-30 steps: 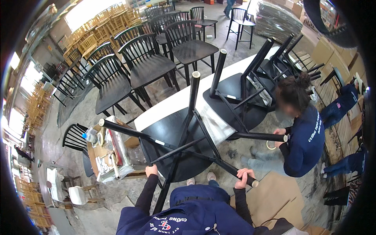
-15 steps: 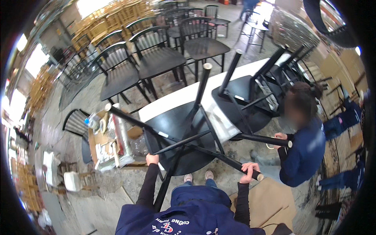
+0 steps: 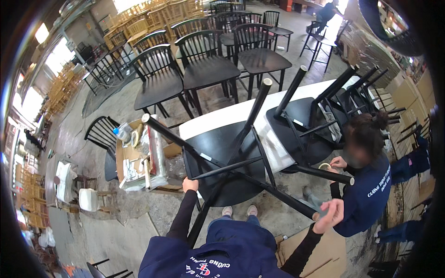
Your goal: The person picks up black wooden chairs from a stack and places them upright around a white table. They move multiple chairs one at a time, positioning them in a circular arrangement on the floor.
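An upside-down black chair (image 3: 232,171) lies seat-down on a long white-topped table (image 3: 204,127) in front of me, its legs pointing up and outward. My left hand (image 3: 190,184) is closed on the near left part of this chair, by the seat edge; exactly which part it grips is partly hidden. Just past the pale end of the nearest right leg, my right hand (image 3: 329,216) is raised with its fingers apart and slightly curled. Nothing shows in it.
To the right, a co-worker (image 3: 364,185) holds a roll of tape (image 3: 324,166) beside another upturned chair (image 3: 301,125). A cardboard box (image 3: 119,162) of supplies stands at left. Several upright black chairs (image 3: 208,72) fill the floor beyond. Flat cardboard (image 3: 324,255) lies near my right.
My right hand has let go of the chair leg's end and lifted away to the right. My left hand stays on the chair. The view has shifted slightly.
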Motion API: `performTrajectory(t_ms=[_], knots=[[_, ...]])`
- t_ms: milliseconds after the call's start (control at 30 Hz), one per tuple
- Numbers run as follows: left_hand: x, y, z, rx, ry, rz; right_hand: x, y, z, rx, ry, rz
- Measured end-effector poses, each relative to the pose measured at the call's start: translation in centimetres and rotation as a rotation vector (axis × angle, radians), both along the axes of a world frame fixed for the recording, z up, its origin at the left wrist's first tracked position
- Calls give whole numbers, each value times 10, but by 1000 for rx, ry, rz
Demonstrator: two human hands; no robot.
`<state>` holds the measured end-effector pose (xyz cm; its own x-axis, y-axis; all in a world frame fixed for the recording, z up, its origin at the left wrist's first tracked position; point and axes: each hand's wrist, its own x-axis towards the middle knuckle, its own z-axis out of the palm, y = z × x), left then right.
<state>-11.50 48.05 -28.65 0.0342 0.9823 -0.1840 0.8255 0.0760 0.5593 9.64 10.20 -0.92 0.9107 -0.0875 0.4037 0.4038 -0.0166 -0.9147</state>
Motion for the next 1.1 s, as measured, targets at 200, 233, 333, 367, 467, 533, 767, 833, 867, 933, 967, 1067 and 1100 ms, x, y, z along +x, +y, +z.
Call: performTrajectory(t_ms=[200,233,333,367,467,533,767,833,867,933,967,1067,1100], knots=[[1,0,6,-52,22,13,22,21,-6,-1020,159,198],[1,0,8,-70,86,27,22,22,-6,-1054,148,214],[-1,-3,11,-47,-5,21,20,24,-7,-972,101,273],[-2,-3,12,-60,5,35,20,24,-8,-949,146,300],[-2,-4,12,-72,6,115,20,24,-11,-935,211,340],[-2,-5,13,-68,-8,125,21,24,-14,-896,178,364],[-1,-8,15,-32,13,122,21,19,-15,-792,232,370],[0,-6,12,-79,-33,80,23,19,-16,-755,250,399],[0,-4,11,-81,-32,87,23,18,-17,-768,250,371],[0,-3,8,-66,74,111,24,17,-18,-716,266,419],[-1,-3,6,-68,91,120,23,16,-18,-735,254,410],[-3,-1,3,-151,52,98,22,19,-16,-717,186,415],[-4,-1,2,-152,33,80,20,21,-15,-723,183,384]])
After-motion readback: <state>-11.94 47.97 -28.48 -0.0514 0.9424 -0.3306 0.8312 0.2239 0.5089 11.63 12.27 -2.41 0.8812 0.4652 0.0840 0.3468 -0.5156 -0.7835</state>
